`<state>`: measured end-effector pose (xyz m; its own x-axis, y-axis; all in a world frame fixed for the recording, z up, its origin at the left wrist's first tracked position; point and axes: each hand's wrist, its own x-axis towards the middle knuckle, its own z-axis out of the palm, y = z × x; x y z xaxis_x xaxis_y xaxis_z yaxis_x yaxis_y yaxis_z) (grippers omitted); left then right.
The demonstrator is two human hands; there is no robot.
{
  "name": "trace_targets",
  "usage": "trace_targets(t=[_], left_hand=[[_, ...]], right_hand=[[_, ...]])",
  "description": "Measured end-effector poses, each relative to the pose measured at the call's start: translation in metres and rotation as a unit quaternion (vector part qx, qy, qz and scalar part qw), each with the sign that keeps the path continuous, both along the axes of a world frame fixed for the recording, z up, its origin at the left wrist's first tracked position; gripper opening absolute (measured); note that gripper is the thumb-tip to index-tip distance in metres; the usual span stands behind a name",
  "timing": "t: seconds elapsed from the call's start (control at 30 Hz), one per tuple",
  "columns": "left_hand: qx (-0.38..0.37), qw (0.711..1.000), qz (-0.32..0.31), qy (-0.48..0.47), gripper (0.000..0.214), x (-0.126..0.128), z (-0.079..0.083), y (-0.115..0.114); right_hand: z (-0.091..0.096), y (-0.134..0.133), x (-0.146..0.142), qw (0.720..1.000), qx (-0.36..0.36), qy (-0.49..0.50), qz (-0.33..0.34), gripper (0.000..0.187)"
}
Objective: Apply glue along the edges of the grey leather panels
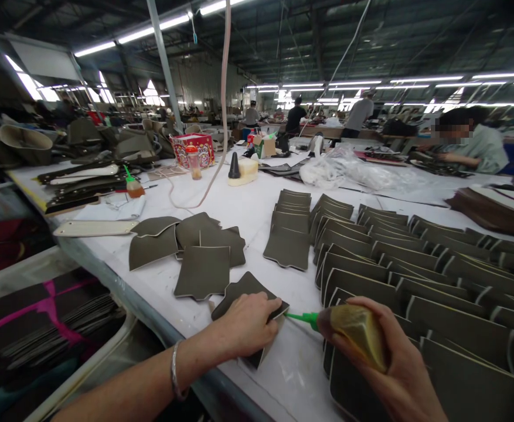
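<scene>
My right hand is wrapped round a squeeze bottle of amber liquid. Its thin green nozzle points left, and the tip is at the edge of a dark olive leather piece. On that piece lies my left hand, its fingers curled on the leather near the nozzle tip; a flap of the piece shows below the fingers. Just beyond are several loose leather pieces, overlapping on the white tabletop. To the right, many similar pieces stand in overlapping rows.
A second green-tipped bottle, a red-capped jar and a black cone on a pale block stand farther back. A hose hangs onto the table. Clear plastic lies behind the rows. A co-worker sits at far right.
</scene>
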<state>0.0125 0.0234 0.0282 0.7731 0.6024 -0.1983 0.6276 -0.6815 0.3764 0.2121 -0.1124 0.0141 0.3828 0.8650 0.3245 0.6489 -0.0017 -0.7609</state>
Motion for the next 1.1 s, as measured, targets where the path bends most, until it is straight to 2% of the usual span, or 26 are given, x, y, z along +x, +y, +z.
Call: trace_targets(t=[0.2, 0.37, 0.53, 0.7, 0.8, 0.97, 1.1], left_hand=[[-0.01, 1.0, -0.014, -0.003, 0.048, -0.002, -0.001, 0.001], [-0.005, 1.0, -0.018, -0.011, 0.049, -0.003, -0.004, 0.003], [-0.004, 1.0, -0.022, -0.015, 0.05, -0.005, -0.007, 0.003], [-0.002, 1.0, -0.024, -0.013, 0.05, -0.006, -0.007, 0.002], [0.0, 1.0, -0.025, -0.01, 0.049, -0.006, -0.006, 0.001], [0.003, 1.0, -0.024, -0.003, 0.048, -0.006, -0.007, 0.001], [0.003, 1.0, -0.026, 0.0, 0.047, -0.006, -0.007, 0.001]], right_hand=[[-0.004, -0.006, -0.002, 0.998, -0.031, 0.044, 0.043, 0.042], [-0.005, -0.008, -0.003, 0.998, -0.027, 0.047, 0.009, 0.042], [-0.012, -0.012, 0.002, 0.993, -0.042, 0.021, 0.107, 0.041], [-0.014, -0.016, -0.007, 0.998, -0.04, 0.032, 0.044, 0.043], [-0.014, -0.018, -0.014, 0.995, -0.034, 0.068, 0.059, 0.042], [-0.017, -0.02, -0.015, 0.997, -0.03, 0.049, 0.056, 0.043], [-0.018, -0.021, -0.017, 0.994, -0.027, 0.095, 0.054, 0.043]])
